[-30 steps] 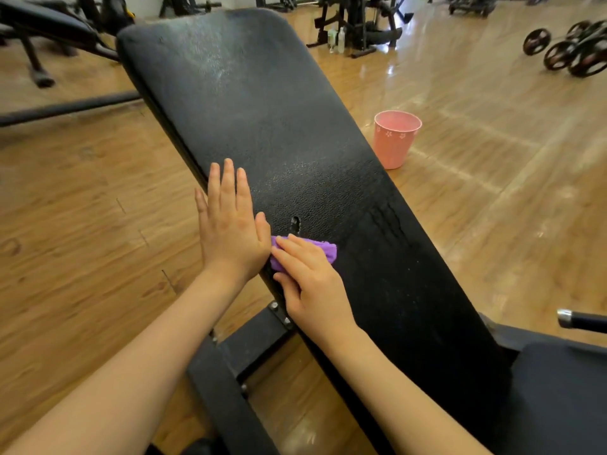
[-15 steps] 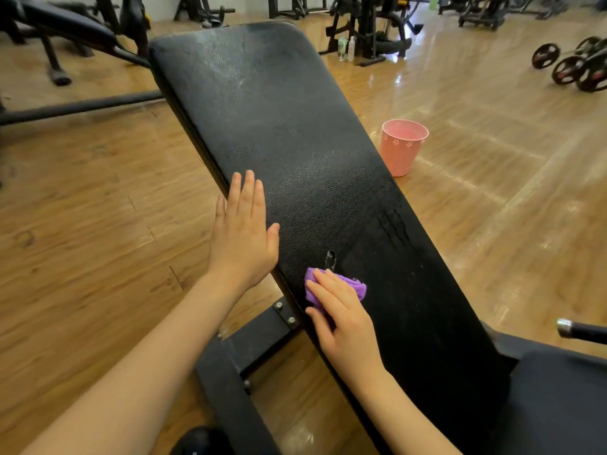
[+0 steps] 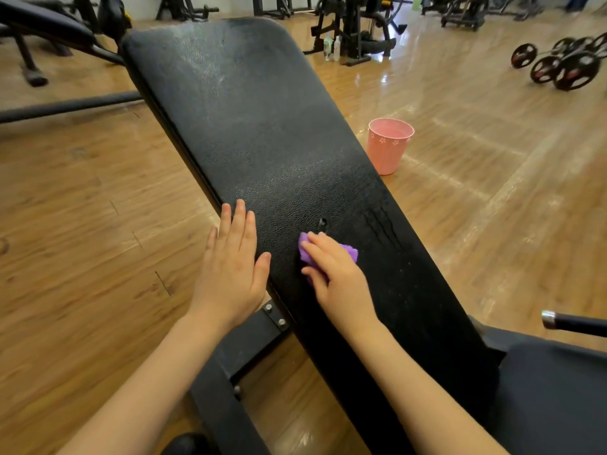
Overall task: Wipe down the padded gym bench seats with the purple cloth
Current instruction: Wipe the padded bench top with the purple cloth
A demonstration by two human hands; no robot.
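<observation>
purple cloth point(image 3: 348, 251) slid right — bunched, perhaps damp

Evenly bright, soft indoor light; glare streaks across wooden floor point(image 3: 460, 103) far beyond the grip; edges bowed, corners slightly blurred.

Wiping the black bench pad point(image 3: 262, 133)

The right hand point(image 3: 341, 284) pressed the purple cloth point(image 3: 349, 251) onto the pad; the left hand point(image 3: 230, 270) lay flat at its edge. A pink cup point(image 3: 389, 149) stood beside it.

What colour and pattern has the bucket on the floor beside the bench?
The bucket is pink with small white flower prints, seen in the head view.
</observation>
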